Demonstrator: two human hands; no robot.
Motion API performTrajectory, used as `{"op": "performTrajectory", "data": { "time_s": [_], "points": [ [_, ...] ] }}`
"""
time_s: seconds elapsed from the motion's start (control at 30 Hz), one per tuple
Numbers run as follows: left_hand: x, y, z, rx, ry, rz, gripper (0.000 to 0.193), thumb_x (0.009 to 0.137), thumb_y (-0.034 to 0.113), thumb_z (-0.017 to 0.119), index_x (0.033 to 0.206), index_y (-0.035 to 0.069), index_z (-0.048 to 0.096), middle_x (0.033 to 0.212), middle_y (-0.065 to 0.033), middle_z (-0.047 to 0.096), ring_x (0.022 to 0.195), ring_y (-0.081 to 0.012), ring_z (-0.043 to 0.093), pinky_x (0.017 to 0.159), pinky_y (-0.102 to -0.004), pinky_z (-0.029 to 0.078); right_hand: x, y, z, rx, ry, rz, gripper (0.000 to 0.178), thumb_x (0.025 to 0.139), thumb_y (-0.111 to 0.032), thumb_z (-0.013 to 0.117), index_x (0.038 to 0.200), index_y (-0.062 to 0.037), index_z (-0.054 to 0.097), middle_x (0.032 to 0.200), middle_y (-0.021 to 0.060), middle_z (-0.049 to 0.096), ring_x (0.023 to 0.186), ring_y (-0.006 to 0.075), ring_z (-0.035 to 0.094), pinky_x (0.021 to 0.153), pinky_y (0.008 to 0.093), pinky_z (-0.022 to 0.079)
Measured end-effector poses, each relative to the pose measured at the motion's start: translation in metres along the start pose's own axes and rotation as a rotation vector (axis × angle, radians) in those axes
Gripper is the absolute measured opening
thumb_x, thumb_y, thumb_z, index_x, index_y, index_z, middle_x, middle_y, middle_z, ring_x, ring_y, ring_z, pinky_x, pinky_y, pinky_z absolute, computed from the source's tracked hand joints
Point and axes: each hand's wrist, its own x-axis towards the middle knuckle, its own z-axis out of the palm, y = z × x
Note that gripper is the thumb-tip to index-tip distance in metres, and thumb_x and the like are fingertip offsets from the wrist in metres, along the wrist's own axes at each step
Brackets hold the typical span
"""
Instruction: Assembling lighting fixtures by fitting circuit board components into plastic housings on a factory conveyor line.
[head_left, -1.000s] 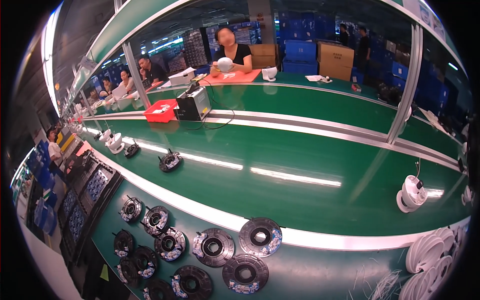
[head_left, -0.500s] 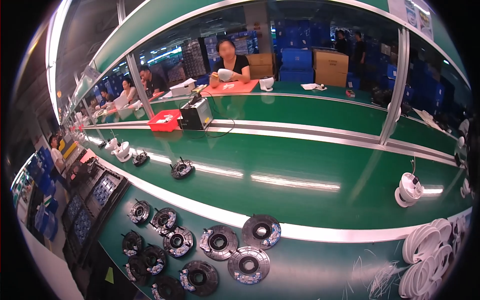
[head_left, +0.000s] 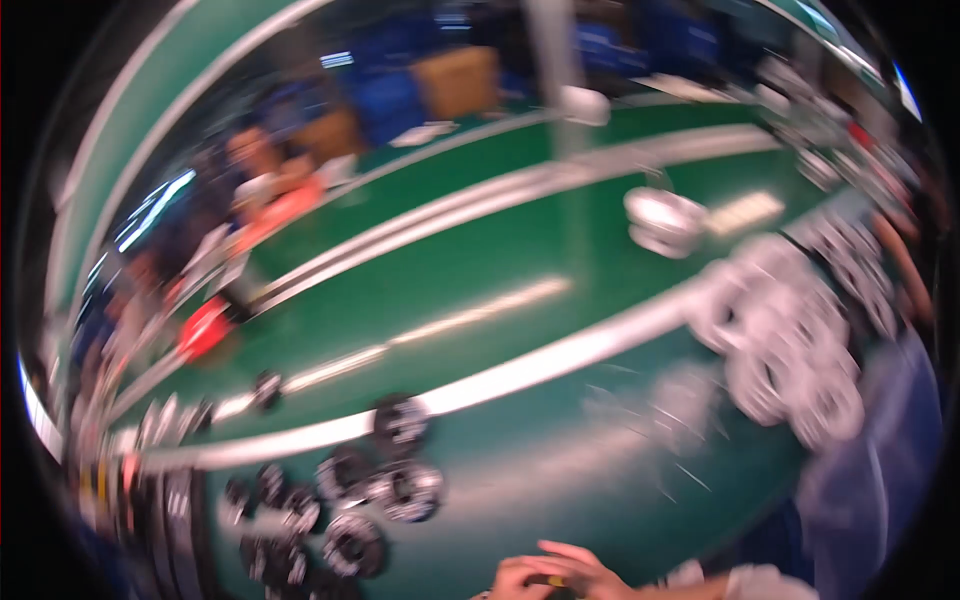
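Observation:
At the bottom edge my left hand [head_left: 516, 580] and my right hand [head_left: 585, 572] are close together, both curled round a small black and yellow thing [head_left: 546, 580]. Blur and the fingers hide what kind it is. My right forearm comes in from the right, with a pale sleeve at its end. Left of my hands, black round discs [head_left: 408, 490] with small circuit boards lie scattered on the green bench [head_left: 560, 500]. My hands are apart from these discs.
Several white rings [head_left: 770, 375] are heaped at the right, near thin white strands [head_left: 690, 405]. A person in blue clothing [head_left: 870, 470] is close on the right. Beyond a pale rail, a white round housing [head_left: 665, 222] stands on the green belt [head_left: 480, 320]. A red bin [head_left: 204, 328] is farther left.
My view has swung to the right and is now blurred. Both my hands have come into view at the bottom, round a small black and yellow thing. A person in blue also shows at right.

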Motion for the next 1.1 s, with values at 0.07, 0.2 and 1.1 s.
{"op": "performTrajectory", "data": {
  "time_s": [0.07,0.2,1.1],
  "points": [
    [-0.012,0.006,-0.001,-0.209,-0.149,-0.072,0.007,0.071,0.005,0.053,0.065,0.004,0.055,0.062,-0.0086,0.056,0.052,-0.0171,0.053,0.047,-0.0246,0.044,-0.006,-0.017,-0.022,0.0,0.049,0.007,0.072,0.07,-0.034,0.063,0.123,0.0027,0.034,0.125,0.018,0.038,0.113,0.0318,0.038,0.095,0.0394,0.028],
    [0.002,-0.002,0.018,-0.228,-0.04,-0.04,0.018,0.077,0.009,0.051,0.061,0.008,0.041,0.057,-0.005,0.041,0.051,-0.0209,0.04,0.051,-0.0272,0.04,-0.083,-0.057,-0.104,0.024,-0.031,0.299,0.045,0.077,-0.02,0.06,0.112,0.0039,0.045,0.098,0.0173,0.056,0.089,0.0302,0.056,0.079,0.0365,0.045],
    [0.006,0.008,0.082,0.313,0.391,-0.558,0.025,0.082,0.013,0.048,0.061,0.001,0.046,0.048,-0.0001,0.046,0.04,-0.0069,0.044,0.039,-0.0225,0.036,0.042,0.315,-0.575,-0.722,-0.12,0.174,0.058,0.057,-0.028,0.07,0.105,-0.0013,0.052,0.105,0.0151,0.054,0.102,0.0266,0.049,0.09,0.0358,0.036]
  ]
}}
